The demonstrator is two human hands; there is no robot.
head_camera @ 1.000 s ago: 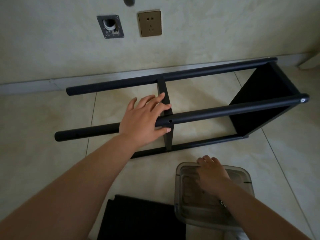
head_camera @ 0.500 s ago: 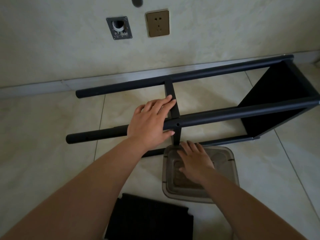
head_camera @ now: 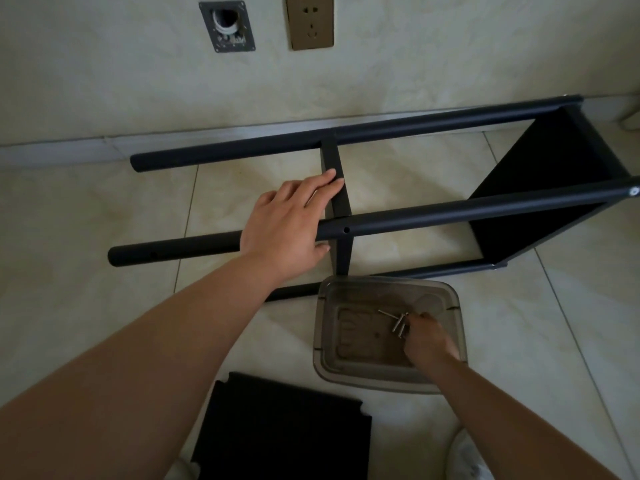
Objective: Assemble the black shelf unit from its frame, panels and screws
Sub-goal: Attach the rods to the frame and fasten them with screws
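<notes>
The black shelf frame (head_camera: pixel 450 211) lies on its side on the tiled floor, with one panel (head_camera: pixel 540 188) fitted at its right end and a thin middle panel (head_camera: pixel 337 188) standing edge-on between the tubes. My left hand (head_camera: pixel 287 226) grips the near upper tube, fingers resting against the middle panel, just left of a screw hole (head_camera: pixel 346 230). My right hand (head_camera: pixel 427 341) is inside a smoky clear plastic tray (head_camera: pixel 450 299), fingers closed around several silver screws (head_camera: pixel 398 323). A loose black panel (head_camera: pixel 284 431) lies flat on the floor near me.
The wall behind the frame carries a brass socket (head_camera: pixel 310 22) and a grey plate with a hole (head_camera: pixel 227 26). A pale skirting board (head_camera: pixel 104 147) runs along the floor. White shoe tips (head_camera: pixel 467 455) show at the bottom edge.
The tray has been pulled toward the frame. My right hand went from lying flat in it to pinching the screws at its right side. My left hand stayed on the tube.
</notes>
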